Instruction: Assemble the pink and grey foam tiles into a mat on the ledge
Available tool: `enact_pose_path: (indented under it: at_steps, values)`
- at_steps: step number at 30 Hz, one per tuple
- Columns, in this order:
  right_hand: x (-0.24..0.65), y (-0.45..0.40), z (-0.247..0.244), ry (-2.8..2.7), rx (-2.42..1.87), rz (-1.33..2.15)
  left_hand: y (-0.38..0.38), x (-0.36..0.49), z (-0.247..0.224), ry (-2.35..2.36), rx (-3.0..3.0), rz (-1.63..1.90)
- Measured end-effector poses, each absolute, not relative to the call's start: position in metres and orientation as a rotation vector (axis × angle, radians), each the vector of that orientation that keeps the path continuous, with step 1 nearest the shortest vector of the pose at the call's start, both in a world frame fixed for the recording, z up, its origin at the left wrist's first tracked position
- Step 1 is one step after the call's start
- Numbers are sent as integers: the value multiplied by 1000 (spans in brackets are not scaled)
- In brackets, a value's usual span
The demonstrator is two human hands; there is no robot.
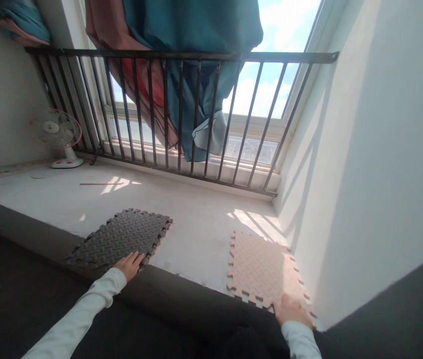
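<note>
A dark grey foam mat with interlocking edges [123, 237] lies on the pale ledge, its front left part reaching past the ledge edge. My left hand [129, 265] rests on the mat's near right corner, fingers extended. Farther right, a beige foam mat [262, 264] lies beside the right wall, partly in sunlight. My right hand [292, 310] is on its near edge by the right corner, with the fingers spread over the surface. A strip of bare ledge separates the two mats.
A white fan [67, 154] stands at the ledge's left end. Dark metal railing [181, 174] runs along the window behind the mats, with a teal and pink curtain [192, 30] hanging there. A thin brown strip [101, 184] lies on the ledge [196, 219].
</note>
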State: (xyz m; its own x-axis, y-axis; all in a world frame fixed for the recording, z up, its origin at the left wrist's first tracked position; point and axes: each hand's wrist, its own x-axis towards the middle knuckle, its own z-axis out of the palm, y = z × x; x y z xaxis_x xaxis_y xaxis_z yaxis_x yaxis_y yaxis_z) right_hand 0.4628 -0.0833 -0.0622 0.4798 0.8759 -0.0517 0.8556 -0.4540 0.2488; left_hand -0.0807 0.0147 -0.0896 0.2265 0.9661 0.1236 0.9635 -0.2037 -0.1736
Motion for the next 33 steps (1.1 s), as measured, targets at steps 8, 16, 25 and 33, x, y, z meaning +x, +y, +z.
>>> enact_pose_path:
  at_steps: [8,16,25,33]
  values:
    - [461,-84,-60,1469,2515,103,-8,-87,-56,-1704,-2376,106]
    - [464,-85,-68,1494,2533,217,3,-80,-18,-1858,-2162,-270]
    - [461,-86,-66,1499,2532,235,11,-53,33,-1735,-1843,-777]
    - [462,-85,-69,1480,2527,192,4,11,60,-1595,-1900,-1006]
